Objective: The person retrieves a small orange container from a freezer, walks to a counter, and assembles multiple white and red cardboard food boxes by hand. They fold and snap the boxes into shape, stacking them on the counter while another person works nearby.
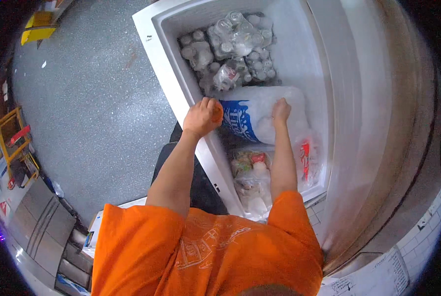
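Inside a white chest freezer (163, 66) lies a large bag of ice (265, 116), clear and frosty with a blue printed panel. My right hand (280, 110) is closed on the upper side of the bag, gripping its plastic. Over the freezer's left rim, my left hand (200, 117) is closed around a small round orange object (217, 112). Its kind is partly hidden by my fingers, and it sits right at the bag's left end. My forearms reach in from below in orange sleeves.
Bottles in plastic packs (238, 39) fill the far end of the freezer. Nearer me are bags of food (252, 180) and a red-marked clear bag (307, 158). The raised lid (363, 123) stands at the right. Grey speckled floor (92, 98) lies left.
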A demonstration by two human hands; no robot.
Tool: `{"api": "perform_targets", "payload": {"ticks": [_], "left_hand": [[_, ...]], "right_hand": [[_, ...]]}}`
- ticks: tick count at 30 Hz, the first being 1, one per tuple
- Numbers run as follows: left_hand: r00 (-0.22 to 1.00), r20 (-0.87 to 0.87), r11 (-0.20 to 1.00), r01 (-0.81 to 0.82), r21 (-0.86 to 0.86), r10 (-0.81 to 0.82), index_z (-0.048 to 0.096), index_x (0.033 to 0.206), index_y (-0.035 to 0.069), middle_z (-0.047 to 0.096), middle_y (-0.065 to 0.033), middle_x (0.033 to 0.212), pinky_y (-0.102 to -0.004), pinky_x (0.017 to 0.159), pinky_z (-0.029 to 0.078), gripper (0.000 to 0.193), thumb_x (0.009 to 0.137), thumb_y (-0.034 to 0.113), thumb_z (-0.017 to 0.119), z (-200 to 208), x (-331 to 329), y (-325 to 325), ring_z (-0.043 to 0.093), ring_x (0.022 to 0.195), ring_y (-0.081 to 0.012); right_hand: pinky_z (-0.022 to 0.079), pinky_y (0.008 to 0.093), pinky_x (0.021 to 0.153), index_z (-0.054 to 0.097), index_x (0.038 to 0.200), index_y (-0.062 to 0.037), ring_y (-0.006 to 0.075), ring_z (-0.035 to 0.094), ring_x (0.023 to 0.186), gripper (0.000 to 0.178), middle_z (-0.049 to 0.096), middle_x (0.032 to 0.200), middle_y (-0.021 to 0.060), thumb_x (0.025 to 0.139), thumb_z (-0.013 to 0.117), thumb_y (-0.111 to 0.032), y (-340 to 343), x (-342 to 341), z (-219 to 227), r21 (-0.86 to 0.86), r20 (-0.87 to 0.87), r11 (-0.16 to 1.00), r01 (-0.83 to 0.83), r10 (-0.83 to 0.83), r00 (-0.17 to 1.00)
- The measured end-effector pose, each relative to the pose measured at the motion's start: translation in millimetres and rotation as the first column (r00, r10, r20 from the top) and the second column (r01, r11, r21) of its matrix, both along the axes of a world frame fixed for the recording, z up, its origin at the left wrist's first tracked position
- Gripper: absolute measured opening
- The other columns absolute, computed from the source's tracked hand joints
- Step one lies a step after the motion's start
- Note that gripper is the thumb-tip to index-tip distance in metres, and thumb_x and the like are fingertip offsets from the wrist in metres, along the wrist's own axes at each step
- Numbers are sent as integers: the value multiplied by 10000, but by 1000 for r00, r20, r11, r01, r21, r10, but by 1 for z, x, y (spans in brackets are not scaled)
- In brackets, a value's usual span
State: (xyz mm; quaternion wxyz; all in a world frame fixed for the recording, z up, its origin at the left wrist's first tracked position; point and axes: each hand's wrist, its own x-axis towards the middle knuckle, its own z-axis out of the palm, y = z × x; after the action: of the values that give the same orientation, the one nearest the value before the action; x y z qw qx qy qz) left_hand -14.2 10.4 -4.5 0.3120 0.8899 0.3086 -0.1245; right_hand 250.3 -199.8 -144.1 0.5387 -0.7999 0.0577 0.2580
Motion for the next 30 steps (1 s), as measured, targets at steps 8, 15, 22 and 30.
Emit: {"api": "perform_targets", "payload": {"ticks": [8,15,22,30], "left_hand": [[999,45,1000,-11,19,10,522,1247,92,588,-104,1126,-429,907,544,661,709,317,836,-10,-2,-3,637,1070,-314],[999,43,1000,0,17,-1,527,1238,88,587,-108,1114,-420,908,546,640,716,311,824,-3,-2,0,639,1067,-319],[1000,29,1000,-8,-5,9,544,1248,70,586,-118,1149,-425,919,544,641,732,340,813,-2,-2,0,641,1066,-321],[996,86,998,-29,55,24,551,1244,108,605,-120,1147,-458,863,557,648,745,423,821,-21,-6,-5,656,1030,-350]], "right_hand": [[194,297,349,379,636,-178,102,274,368,297,292,519,-43,868,561,-221,13,47,42,-51,-383,993,104,-115,917],[168,307,375,339,635,-187,127,253,392,335,267,528,-29,845,595,-230,4,90,39,52,-516,986,160,-111,849],[204,314,392,312,611,-202,118,242,404,372,261,514,-34,846,599,-233,32,93,63,174,-593,970,170,-34,805],[231,294,420,348,650,-193,109,252,424,324,268,520,-36,836,614,-209,39,84,103,287,-428,912,295,-153,891]]}}
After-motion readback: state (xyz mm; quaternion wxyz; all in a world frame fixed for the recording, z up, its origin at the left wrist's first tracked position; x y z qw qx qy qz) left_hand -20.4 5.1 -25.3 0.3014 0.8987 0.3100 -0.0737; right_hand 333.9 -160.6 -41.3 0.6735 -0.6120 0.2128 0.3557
